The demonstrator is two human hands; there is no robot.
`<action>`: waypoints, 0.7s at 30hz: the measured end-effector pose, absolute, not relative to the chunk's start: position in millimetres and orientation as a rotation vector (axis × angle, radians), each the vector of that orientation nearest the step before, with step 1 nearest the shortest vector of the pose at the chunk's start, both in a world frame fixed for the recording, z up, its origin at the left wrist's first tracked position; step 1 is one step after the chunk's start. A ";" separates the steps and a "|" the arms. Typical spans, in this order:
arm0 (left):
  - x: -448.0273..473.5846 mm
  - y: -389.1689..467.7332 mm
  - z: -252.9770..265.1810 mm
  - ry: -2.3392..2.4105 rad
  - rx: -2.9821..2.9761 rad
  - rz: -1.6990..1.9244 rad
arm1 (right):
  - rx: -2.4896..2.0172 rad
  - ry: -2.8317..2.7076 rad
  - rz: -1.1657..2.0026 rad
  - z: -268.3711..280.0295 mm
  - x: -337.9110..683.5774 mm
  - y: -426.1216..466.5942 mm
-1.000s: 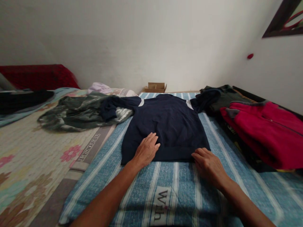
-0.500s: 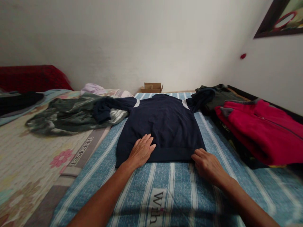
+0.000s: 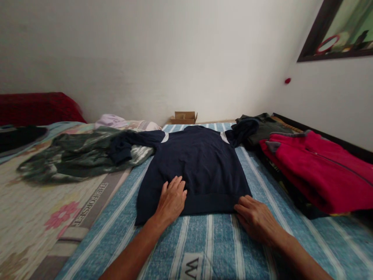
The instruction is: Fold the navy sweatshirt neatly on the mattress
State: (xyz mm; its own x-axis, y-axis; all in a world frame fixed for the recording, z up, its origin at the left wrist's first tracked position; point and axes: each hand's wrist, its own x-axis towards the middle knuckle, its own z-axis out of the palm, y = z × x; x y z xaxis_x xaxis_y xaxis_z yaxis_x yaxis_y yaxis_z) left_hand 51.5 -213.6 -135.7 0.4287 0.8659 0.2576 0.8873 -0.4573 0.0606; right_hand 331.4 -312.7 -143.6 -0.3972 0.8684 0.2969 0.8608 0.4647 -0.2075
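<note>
Head view: navy sweater lies flat, front down, on the blue striped blanket. My left hand rests open, palm down, on its hem. My right hand sits open at the hem's right corner, fingertips touching the edge. One sleeve end lies on green clothing; the other is hidden against the dark pile by the red jacket. Blanket lettering is cut off.

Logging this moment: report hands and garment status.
Left hand flat on navy sweater hem. Right hand at its right hem corner. Left sleeve draped over green garment; red jacket alongside.
</note>
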 end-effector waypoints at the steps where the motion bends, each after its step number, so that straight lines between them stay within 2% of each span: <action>1: 55.7 -214.4 -133.9 -1.557 -2.571 -0.437 | -1.465 -2.359 0.033 -143.0 331.1 -311.7; 6: 94.2 -214.4 -120.1 -1.431 -2.687 -0.537 | -1.520 -2.387 0.135 -131.2 328.0 -302.1; 11: 142.0 -205.3 -113.1 -1.414 -2.873 -0.387 | -1.667 -2.254 0.173 -109.9 327.3 -275.8; 16: 173.9 -194.2 -118.4 -1.422 -3.007 -0.183 | -2.202 -1.865 0.099 -98.4 343.6 -228.2; 21: 185.0 -191.7 -132.5 -1.383 -3.089 -0.104 | -2.536 -1.553 0.290 -109.1 366.3 -186.3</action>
